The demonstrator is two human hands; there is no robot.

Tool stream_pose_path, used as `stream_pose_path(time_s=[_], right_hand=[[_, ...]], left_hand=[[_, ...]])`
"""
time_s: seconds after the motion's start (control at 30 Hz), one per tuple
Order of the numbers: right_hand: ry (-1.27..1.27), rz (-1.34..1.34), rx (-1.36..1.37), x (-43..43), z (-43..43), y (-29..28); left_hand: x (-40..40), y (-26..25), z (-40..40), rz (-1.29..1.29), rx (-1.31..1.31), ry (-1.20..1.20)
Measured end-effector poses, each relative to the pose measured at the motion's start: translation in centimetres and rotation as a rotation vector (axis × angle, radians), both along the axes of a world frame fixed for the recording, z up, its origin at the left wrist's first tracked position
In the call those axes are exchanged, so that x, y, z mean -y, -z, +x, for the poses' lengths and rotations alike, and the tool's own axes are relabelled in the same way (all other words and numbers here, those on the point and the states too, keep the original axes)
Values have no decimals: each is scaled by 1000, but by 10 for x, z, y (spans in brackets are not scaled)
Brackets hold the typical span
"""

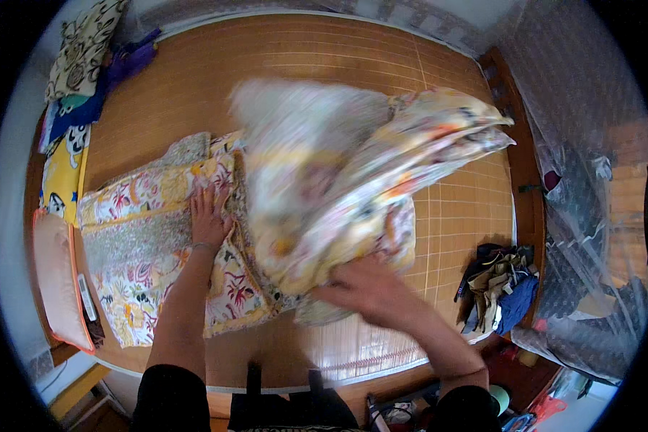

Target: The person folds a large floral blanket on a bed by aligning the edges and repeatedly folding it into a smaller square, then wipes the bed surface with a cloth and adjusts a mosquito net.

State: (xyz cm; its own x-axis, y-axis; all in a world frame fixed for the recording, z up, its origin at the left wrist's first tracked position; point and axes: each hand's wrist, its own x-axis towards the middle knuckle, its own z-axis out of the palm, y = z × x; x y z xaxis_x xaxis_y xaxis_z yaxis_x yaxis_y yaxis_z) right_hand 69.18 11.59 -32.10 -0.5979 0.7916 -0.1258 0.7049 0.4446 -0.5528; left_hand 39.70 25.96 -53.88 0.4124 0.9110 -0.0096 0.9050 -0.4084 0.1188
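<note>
A patchwork quilt (140,245) with floral and grey speckled bands lies across the bed mat in front of me. Flat on its folded left part rests my left hand (209,218), fingers spread, pressing the cloth. My right hand (364,289) grips the near edge of the quilt's right part. That lifted part (324,162) is blurred by motion and billows up above the mat, its loose folds reaching to the right. Cloth hides some of my right fingers.
Woven mat (205,81) covers the bed. Along the left are a pink pillow (59,281), a white remote control (86,297) and a patterned cushion (81,54). Folded clothes (499,286) lie at the right edge, beside the wooden bed end (524,173) and sheer netting (572,178).
</note>
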Motion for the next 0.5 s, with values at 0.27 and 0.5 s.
stream_pose_path(time_s=[0.27,0.5], right_hand=[[514,-99,-339,66,-16,56],[867,385,-485,-63,-54,93]], left_hand=[[8,-25,3,-68,-274,-103],[60,-45,36,-412,1152,-553]])
